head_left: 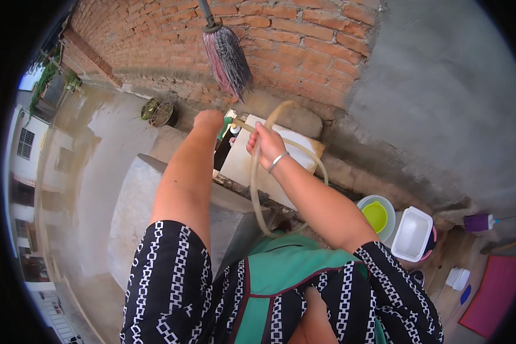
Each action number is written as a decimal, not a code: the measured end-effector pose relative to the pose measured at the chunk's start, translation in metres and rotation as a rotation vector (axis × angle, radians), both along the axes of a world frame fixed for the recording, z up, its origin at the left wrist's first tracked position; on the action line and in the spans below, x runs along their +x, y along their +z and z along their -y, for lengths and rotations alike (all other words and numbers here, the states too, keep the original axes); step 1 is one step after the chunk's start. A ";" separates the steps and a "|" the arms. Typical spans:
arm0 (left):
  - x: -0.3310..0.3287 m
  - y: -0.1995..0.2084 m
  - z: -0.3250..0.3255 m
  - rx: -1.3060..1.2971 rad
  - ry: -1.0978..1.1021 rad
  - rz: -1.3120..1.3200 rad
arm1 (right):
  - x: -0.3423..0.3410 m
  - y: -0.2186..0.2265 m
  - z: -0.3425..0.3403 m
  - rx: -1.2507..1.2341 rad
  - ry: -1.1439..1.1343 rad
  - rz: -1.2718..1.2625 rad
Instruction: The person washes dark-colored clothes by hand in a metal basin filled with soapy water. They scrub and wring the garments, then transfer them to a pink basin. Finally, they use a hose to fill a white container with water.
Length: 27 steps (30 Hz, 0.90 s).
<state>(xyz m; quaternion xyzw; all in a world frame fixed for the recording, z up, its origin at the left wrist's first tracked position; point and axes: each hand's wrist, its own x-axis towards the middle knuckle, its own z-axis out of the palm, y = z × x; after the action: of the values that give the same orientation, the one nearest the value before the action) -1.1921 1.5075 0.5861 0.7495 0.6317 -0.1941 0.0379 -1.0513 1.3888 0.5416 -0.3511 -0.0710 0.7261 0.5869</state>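
Observation:
My right hand (268, 147) is closed around a pale, translucent hose (254, 192), which hangs in a loop below and beside it. My left hand (209, 121) is reached forward in a closed grip against a green fitting (226, 121) at the hose's far end. My own fingers hide most of that grip. Beneath the hands lies a white slab (243, 159) with a dark opening along its left side. A small white-topped item (235, 129) shows in that opening.
A mop (226, 57) hangs against the brick wall (304, 34). A wire basket (157, 112) stands far left. To the right are a lime-green bowl (375, 216) in a pale basin, a white tub (412, 234), a small white container (457, 278) and a red mat (492, 295).

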 end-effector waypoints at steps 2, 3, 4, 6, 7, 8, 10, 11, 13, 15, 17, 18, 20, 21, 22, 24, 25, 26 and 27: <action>-0.012 -0.006 -0.013 0.009 -0.080 -0.031 | -0.016 0.010 -0.018 -0.039 0.044 0.059; -0.008 -0.004 -0.011 0.032 -0.106 -0.015 | -0.019 0.007 -0.026 -0.025 0.088 0.084; -0.007 -0.006 -0.013 0.061 -0.058 0.030 | -0.024 0.004 -0.034 -0.012 0.117 0.090; -0.011 -0.011 -0.016 0.120 0.047 0.119 | -0.039 0.003 -0.047 0.019 0.182 0.102; -0.015 -0.011 -0.028 -0.179 0.154 0.204 | -0.043 0.005 -0.051 0.026 0.198 0.097; -0.020 -0.018 -0.029 -0.193 0.436 0.525 | -0.044 0.005 -0.050 0.041 0.180 0.125; -0.020 -0.033 -0.023 -0.231 0.993 1.168 | -0.034 0.004 -0.043 0.056 0.128 0.192; -0.024 -0.035 -0.024 -0.277 1.052 1.344 | -0.025 0.002 -0.035 0.032 0.080 0.202; -0.023 -0.049 -0.024 -0.231 1.194 1.476 | 0.002 -0.005 0.002 0.026 -0.045 0.252; -0.024 -0.055 -0.025 -0.165 0.881 1.060 | 0.041 -0.016 0.047 -0.028 -0.195 0.263; -0.020 -0.052 -0.022 -0.011 0.071 0.181 | 0.093 -0.032 0.097 -0.118 -0.389 0.214; -0.008 -0.050 -0.014 0.099 -0.055 0.009 | 0.121 -0.039 0.128 -0.157 -0.465 0.178; -0.030 -0.062 -0.031 0.249 -0.298 -0.185 | 0.168 -0.042 0.185 -0.202 -0.625 0.081; -0.036 -0.063 -0.034 0.068 -0.088 0.152 | 0.189 -0.045 0.222 -0.190 -0.686 0.081; -0.033 -0.066 -0.040 -0.086 0.189 0.590 | 0.210 -0.050 0.256 -0.173 -0.752 0.099; -0.058 -0.074 -0.055 -0.071 0.488 0.765 | 0.232 -0.056 0.324 -0.159 -0.817 0.102; -0.082 -0.076 -0.067 0.017 0.522 0.632 | 0.237 -0.045 0.351 -0.158 -0.823 0.066; -0.075 -0.077 -0.068 0.065 0.520 0.534 | 0.246 -0.044 0.380 -0.165 -0.862 0.100; -0.065 -0.080 -0.070 0.066 0.458 0.452 | 0.254 -0.046 0.409 -0.173 -0.894 0.134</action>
<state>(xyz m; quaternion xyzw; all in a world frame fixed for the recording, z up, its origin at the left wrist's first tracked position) -1.2568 1.5780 0.5057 0.6130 0.7654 0.0114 0.1957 -0.7974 0.9800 0.4961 -0.4413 0.1106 0.3808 0.8050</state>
